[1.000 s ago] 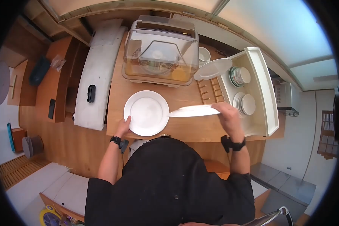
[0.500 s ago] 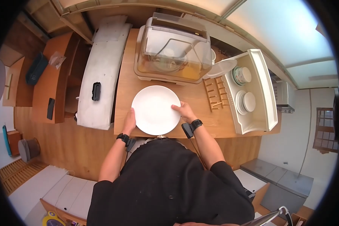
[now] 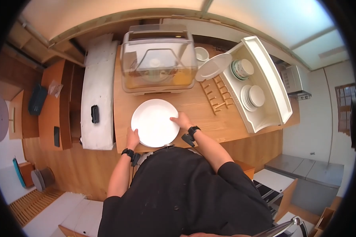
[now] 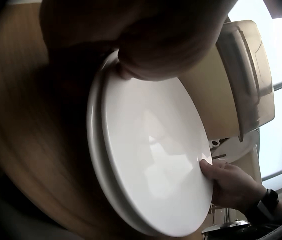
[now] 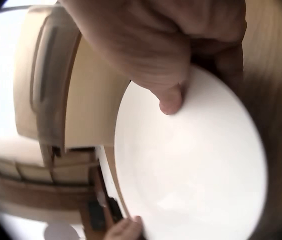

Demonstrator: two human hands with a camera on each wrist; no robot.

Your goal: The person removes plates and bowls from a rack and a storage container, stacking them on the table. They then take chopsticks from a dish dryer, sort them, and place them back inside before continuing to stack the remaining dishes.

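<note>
Clearly, both of my grips are narrowed on the same load: my left grip [image 3: 133, 138] pinches the rim of a round, glossy white upper plate [image 3: 155, 122], thumb over its face; my right grip [image 3: 181, 120] pinches it at the opposite side, thumb likewise on top; beneath it sits a matching round white lower plate [image 4: 95, 130], its rim peeping out along one side; whether my right fingers reach under both, I cannot tell. The pair is at the front edge of a brown wooden table [image 3: 197, 128]; I cannot tell whether the lower one touches the wood. Just beyond stands a boxy dish cabinet with a clear cover [image 3: 158, 59]; to its right lies a pale wooden peg rack [image 3: 217, 94], with a white oval dish [image 3: 214, 67] at its far end; farther right, a cream-white tray [image 3: 261, 118] holds two stacks of crockery [image 3: 252, 97].
</note>
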